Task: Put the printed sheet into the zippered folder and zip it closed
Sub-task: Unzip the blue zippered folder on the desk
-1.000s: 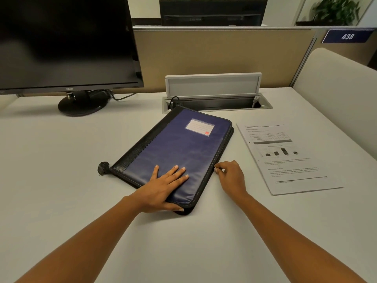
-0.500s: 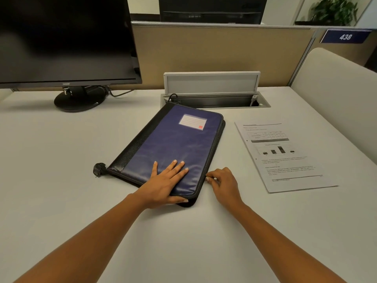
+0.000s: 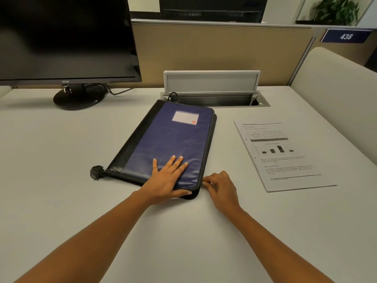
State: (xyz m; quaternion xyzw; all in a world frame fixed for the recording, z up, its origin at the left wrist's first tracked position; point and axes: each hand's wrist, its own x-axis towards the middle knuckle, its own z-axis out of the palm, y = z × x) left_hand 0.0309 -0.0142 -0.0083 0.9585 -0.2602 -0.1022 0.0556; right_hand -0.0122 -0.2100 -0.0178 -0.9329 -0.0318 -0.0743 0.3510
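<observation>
My right hand [image 3: 221, 188] is pinching what seems the zip pull [image 3: 205, 183], drawing nearer the zippered folder [image 3: 173, 137]'s front corner | left hand [image 3: 165, 180] is pressing flat on top | printed sheet [image 3: 283, 156] is lying outside, to its right.

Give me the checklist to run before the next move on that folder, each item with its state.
1. Left hand flat on the folder, pinning it: ok.
2. Right hand pinching the folder's zipper edge at the near corner: ok.
3. Zipper pull in that pinch: cannot tell, hidden.
4. Folder opened for loading: not ok, cover lies flat.
5. Printed sheet inside: not ok, it lies on the desk, right of the folder.
6. Sheet free, nothing on it: ok.
</observation>
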